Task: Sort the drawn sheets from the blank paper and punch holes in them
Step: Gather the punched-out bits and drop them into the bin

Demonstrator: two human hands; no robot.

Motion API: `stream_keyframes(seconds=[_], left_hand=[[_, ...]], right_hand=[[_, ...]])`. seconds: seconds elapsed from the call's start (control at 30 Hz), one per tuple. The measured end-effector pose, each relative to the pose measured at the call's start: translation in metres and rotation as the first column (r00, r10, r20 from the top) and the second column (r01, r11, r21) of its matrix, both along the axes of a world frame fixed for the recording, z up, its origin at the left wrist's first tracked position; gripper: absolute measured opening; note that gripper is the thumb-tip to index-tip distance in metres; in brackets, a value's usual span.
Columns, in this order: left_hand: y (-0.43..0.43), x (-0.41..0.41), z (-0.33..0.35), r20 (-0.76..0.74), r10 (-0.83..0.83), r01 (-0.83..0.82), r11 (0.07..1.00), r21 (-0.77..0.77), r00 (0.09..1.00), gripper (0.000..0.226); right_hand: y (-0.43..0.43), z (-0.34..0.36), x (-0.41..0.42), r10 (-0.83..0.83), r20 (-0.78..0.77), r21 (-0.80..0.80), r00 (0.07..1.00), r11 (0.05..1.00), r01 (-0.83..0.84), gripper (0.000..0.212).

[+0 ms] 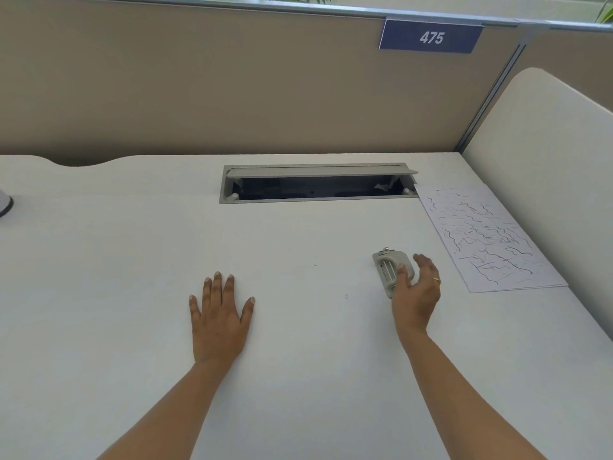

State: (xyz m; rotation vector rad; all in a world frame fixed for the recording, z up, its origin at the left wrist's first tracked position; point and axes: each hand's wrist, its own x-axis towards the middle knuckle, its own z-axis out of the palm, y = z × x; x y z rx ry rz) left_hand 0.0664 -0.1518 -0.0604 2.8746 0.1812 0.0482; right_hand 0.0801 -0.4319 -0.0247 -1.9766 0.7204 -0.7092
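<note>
Bright, even, diffuse light, with no glare. The only deep shadow lies inside the cable hatch (318, 198). Far above the hatch, straight edges bow from wide-angle distortion. Everything looks slightly soft.

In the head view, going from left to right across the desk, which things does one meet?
White object at the left edge, left hand, hole punch gripped by the right hand, drawn sheets.
</note>
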Motion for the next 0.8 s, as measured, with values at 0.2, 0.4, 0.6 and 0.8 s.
stream_keyframes(seconds=[0.2, 0.4, 0.6, 0.8], left_hand=[[0.000, -0.001, 0.000, -0.004, 0.001, -0.001, 1.000, -0.007, 1.000, 0.063], [0.000, -0.001, 0.000, -0.001, 0.002, -0.002, 1.000, -0.008, 1.000, 0.062], [0.000, -0.001, 0.002, -0.003, 0.000, 0.000, 1.000, -0.003, 1.000, 0.076], [0.000, -0.002, 0.003, -0.006, -0.003, 0.003, 1.000, 0.020, 1.000, 0.098]], right_hand=[[0.026, -0.006, -0.007, 0.457, -0.147, -0.191, 0.877, 0.857, -0.479, 0.011], [0.029, -0.017, -0.008, 0.529, -0.293, 0.085, 0.796, 0.844, -0.529, 0.017], [0.029, -0.015, -0.006, 0.523, -0.308, 0.156, 0.795, 0.852, -0.500, 0.013], [0.032, -0.011, -0.003, 0.512, -0.335, 0.162, 0.791, 0.858, -0.487, 0.006]])
